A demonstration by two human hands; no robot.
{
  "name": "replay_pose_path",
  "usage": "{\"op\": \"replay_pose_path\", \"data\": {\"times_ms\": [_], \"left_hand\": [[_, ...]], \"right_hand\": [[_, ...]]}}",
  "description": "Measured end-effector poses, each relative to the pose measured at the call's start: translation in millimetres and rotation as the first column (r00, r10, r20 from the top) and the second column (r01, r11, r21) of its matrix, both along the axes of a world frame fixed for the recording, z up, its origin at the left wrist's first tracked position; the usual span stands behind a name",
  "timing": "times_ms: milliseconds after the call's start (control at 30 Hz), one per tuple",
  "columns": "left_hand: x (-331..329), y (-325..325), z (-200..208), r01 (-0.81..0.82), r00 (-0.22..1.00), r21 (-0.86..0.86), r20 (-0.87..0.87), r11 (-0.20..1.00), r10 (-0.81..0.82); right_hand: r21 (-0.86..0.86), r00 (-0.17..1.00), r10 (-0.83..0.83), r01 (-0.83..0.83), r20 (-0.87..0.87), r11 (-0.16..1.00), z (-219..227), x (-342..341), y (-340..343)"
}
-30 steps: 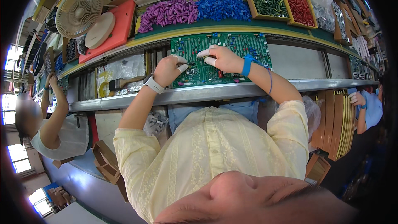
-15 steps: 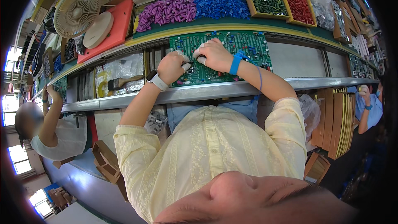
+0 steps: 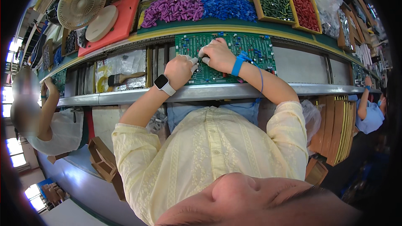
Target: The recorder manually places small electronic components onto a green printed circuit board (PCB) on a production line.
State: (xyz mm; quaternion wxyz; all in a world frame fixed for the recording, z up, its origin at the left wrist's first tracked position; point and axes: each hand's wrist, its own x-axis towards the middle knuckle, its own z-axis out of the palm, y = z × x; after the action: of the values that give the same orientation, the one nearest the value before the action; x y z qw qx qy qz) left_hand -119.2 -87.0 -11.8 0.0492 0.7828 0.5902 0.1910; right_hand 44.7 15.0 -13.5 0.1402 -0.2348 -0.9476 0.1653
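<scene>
A green circuit board [image 3: 255,44] crowded with small components lies across the metal rails in front of me. My left hand [image 3: 181,70], with white finger covers and a watch [image 3: 161,82] on the wrist, is closed over the board's left part. Its thumb and fingers come together near the surface. Just right of it, my right hand [image 3: 218,57] is also closed, fingertips down on the board, white covers on its fingers. A blue wrist strap [image 3: 238,64] with a cord circles that wrist. Anything between the fingertips of either hand is hidden.
Beyond the board lie piles of purple parts [image 3: 176,9] and blue parts [image 3: 228,7]. Boxes of green parts [image 3: 271,0] and red parts [image 3: 304,7] stand to their right. A brush [image 3: 124,78] and a fan [image 3: 81,2] are at left. Co-workers sit on both sides.
My left hand has rolled and dropped slightly toward the board's near left, turning the watch face into view. The right hand stays near the same spot on the board. The whole view has shifted a little.
</scene>
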Motion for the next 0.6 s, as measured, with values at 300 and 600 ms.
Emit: {"op": "replay_pose_path", "data": {"times_ms": [300,600], "left_hand": [[-54,-56,28,-0.344,0.928,0.097,0.187,0.934,0.323],[-169,-208,-29,-0.678,0.493,-0.415,0.355,0.606,0.794]], "right_hand": [[0.164,0.991,0.089,-0.105,0.098,0.981,14,-4,-12],[0.143,0.988,0.014,0.008,-0.151,0.990,52,57,-2]]}}
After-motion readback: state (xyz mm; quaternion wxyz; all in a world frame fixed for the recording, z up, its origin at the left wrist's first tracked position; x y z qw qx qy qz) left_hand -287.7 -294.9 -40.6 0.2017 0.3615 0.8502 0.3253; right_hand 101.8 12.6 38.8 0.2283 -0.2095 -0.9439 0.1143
